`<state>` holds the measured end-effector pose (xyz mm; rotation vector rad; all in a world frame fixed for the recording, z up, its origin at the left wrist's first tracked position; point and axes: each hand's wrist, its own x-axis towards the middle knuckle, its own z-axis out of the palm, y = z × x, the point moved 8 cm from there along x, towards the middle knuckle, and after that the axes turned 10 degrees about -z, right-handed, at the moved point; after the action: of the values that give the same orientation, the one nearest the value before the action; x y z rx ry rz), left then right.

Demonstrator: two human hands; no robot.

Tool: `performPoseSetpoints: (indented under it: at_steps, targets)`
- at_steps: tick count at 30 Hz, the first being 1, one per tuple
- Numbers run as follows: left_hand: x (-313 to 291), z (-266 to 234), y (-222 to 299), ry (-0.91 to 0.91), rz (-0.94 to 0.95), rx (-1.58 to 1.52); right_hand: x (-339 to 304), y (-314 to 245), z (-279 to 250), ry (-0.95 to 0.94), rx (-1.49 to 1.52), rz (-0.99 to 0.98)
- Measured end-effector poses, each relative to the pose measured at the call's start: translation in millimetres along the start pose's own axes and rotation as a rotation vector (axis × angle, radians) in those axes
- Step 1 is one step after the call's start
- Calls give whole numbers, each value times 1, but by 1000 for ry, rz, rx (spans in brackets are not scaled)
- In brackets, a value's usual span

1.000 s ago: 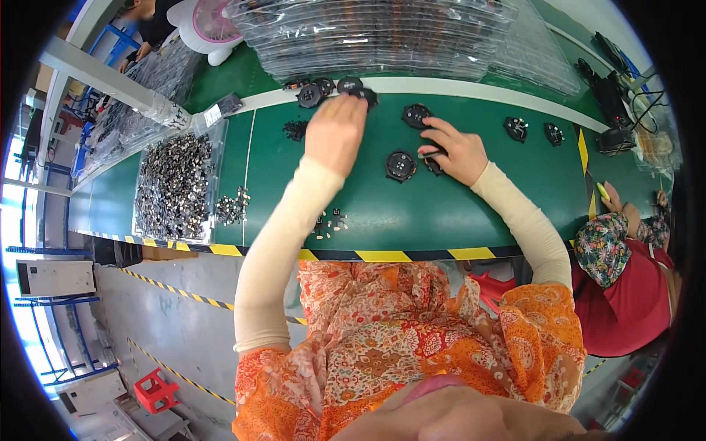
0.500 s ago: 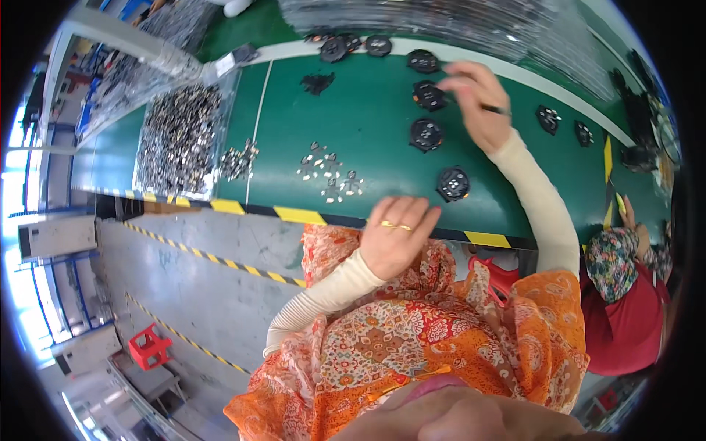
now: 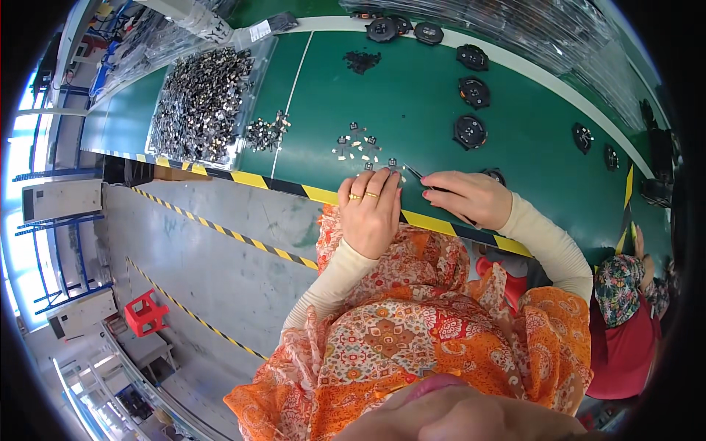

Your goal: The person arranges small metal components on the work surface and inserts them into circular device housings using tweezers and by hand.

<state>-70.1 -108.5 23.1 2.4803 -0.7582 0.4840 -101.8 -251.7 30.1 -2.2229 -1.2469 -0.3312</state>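
Note:
My right hand (image 3: 471, 198) is closed around dark tweezers (image 3: 413, 172), whose tip points left at small black parts with pale tabs (image 3: 392, 163). My left hand (image 3: 373, 209) rests at the table's front edge, fingers stretched forward and fingertips touching or right beside those parts. More of the same small parts (image 3: 356, 143) lie loosely just beyond the fingers. A round black housing (image 3: 494, 175), resembling a watch case, is partly hidden behind my right hand. Farther back, more such housings (image 3: 471, 131) stand in a row.
A clear tray (image 3: 250, 95) at the left holds a heap of small parts, with a loose pile (image 3: 268, 132) beside it. Black bits (image 3: 361, 62) lie at the back. Two housings (image 3: 582, 137) are at the right. A co-worker (image 3: 625, 316) sits at the far right.
My right hand has come down from the back housings to the small parts near the front edge, beside my left hand. The view has shifted, so the table things appear farther right and higher.

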Motion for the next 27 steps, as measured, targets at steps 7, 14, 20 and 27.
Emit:
performPoseSetpoints:
  at_steps: [7,14,20,27]
  targets:
    - [1,-2,0,9,15,-45,6,2,7,-61,-59,-65]
    - [-4,-24,31,122,303,-313,-36,20,-68,489,106,414]
    - [28,27,102,-154,395,-371,-127,21,-61,1195,565,862]
    - [6,40,86,-413,394,-351,-171,-7,-27,1412,710,989]
